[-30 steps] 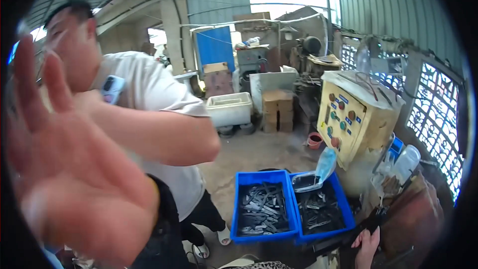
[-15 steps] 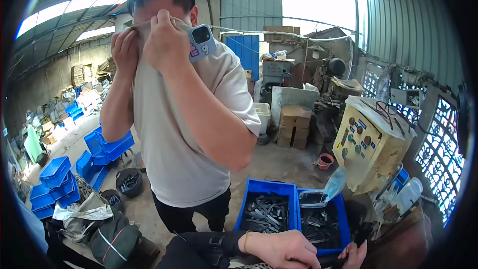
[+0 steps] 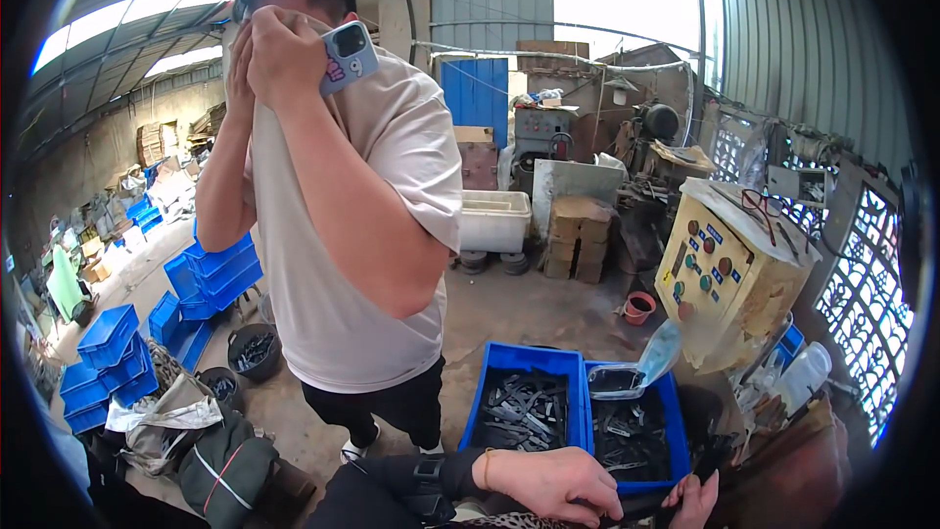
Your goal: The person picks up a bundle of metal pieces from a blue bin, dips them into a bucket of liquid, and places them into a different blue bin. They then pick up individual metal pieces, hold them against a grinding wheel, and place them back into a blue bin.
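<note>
At the lower edge my left hand (image 3: 553, 483) reaches in from a black sleeve with a buckled strap. Its fingers are curled down against something dark, and what they hold is hidden. Further right, partly cut off, my right hand (image 3: 693, 503) is closed around a dark piece that I cannot make out. Just beyond my hands stand two blue bins, a left bin (image 3: 486, 364) and a right bin (image 3: 676, 431), filled with dark flat metal pieces (image 3: 529, 407). A clear plastic box with its lid raised (image 3: 617, 382) sits on the right bin's far end.
A person (image 3: 343, 264) stands close in front, both hands at a pulled-up shirt, a phone (image 3: 350, 57) in one. Blue crates (image 3: 103, 372) and black buckets (image 3: 255, 356) are on the left. A yellowish control box (image 3: 725, 274) stands right, near a small red bucket (image 3: 639, 309).
The person has shifted left and back, the phone moving left with their hand. A white tub behind shows more. My hands stay nearly in place.
</note>
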Demonstrator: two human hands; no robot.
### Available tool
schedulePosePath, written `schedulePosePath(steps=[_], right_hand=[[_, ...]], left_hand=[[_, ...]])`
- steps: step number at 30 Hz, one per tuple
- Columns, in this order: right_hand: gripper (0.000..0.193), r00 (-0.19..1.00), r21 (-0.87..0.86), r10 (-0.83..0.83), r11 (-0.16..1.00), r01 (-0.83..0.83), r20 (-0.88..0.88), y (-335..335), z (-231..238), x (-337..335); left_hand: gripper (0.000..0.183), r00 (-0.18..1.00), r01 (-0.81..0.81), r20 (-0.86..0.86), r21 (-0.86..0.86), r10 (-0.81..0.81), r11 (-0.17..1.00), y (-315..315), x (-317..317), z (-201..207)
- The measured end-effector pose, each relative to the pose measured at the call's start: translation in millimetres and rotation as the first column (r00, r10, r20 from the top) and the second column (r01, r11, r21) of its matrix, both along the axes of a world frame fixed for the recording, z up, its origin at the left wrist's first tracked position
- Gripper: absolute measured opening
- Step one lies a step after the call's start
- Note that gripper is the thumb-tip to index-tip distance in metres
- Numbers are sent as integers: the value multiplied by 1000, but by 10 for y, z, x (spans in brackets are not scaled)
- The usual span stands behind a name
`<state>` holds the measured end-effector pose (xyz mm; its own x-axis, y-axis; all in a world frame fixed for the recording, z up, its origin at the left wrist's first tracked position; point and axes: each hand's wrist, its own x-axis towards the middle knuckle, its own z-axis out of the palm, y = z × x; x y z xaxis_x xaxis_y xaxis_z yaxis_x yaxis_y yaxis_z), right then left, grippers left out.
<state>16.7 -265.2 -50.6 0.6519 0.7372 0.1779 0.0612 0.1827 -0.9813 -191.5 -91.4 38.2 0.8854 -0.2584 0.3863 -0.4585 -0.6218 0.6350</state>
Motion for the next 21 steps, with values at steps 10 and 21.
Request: schedulePosePath(steps=[10,21], right_hand=[[14,999,3,46,999,-46,-6,-60,-47,-77],[28,973,-19,161,987,-160,168,-185,709,335]], left_hand=[[24,999,23,-24,-60,-25,998,-61,-37,-117],[29,943,-107,-332,-231,25,967,684,-556,-9]])
